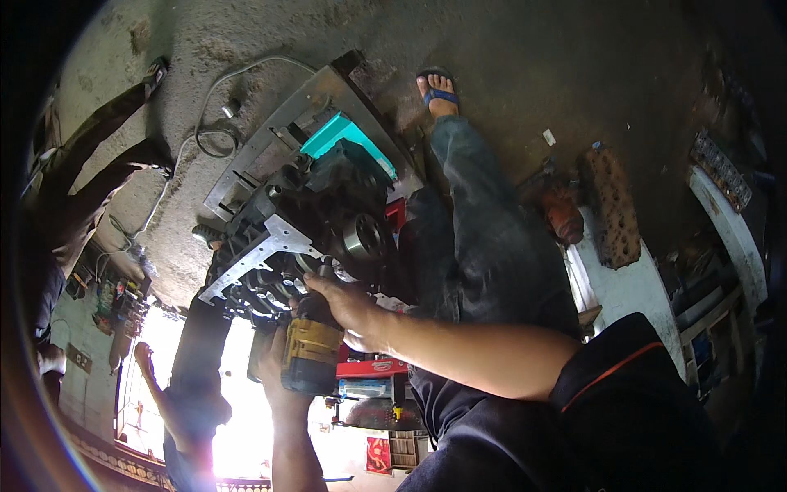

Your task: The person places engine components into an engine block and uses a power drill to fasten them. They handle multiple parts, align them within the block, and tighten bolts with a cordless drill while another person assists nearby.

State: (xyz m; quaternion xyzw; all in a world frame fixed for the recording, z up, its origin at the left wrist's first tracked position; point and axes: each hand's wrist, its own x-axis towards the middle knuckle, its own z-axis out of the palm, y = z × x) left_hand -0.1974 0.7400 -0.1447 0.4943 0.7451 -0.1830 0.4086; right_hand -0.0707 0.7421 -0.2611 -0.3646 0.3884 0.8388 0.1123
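My left hand (272,365) is wrapped round a yellow and black cordless impact wrench (311,340). From the right, my bare right forearm reaches across, and my right hand (357,312) closes over the front part of the same tool. Its fingers are partly hidden. The tool's front end is against a dark engine block (316,209), among its shiny round metal parts. A silver flat plate with holes (270,246) runs along the block's edge. Whether the tool sits on a bolt is hidden.
A metal stand (266,135) with a teal piece (352,135) lies beside the engine. A grey cable (201,123) loops over the floor. My sandalled foot (438,94) is beyond. Other people stand at the left. A rusty block (611,205) is at the right, a red tray (373,368) below.
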